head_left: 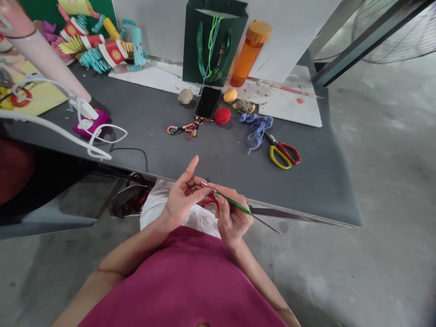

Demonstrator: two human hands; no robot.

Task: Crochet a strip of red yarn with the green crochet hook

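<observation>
My right hand (235, 220) grips a crochet hook (238, 207) with a green handle, its metal tip reaching toward my left fingers. Pinched in my left hand (180, 197) is a small red crochet piece (211, 199), partly hidden behind the fingers. The left index finger is raised, with thin red yarn running over it from the table. A red yarn ball (222, 116) lies farther back beside a dark phone (208, 102). Both hands are above my lap, just off the table's front edge.
On the grey table (316, 181) lie scissors (285, 153), loose blue yarn (256, 128), a beaded strap (184, 130), and yellow (230, 95) and beige (185, 96) balls. Behind stand a green paper bag (190, 50) and an orange bottle (248, 56). White cables (61, 131) cross the left side.
</observation>
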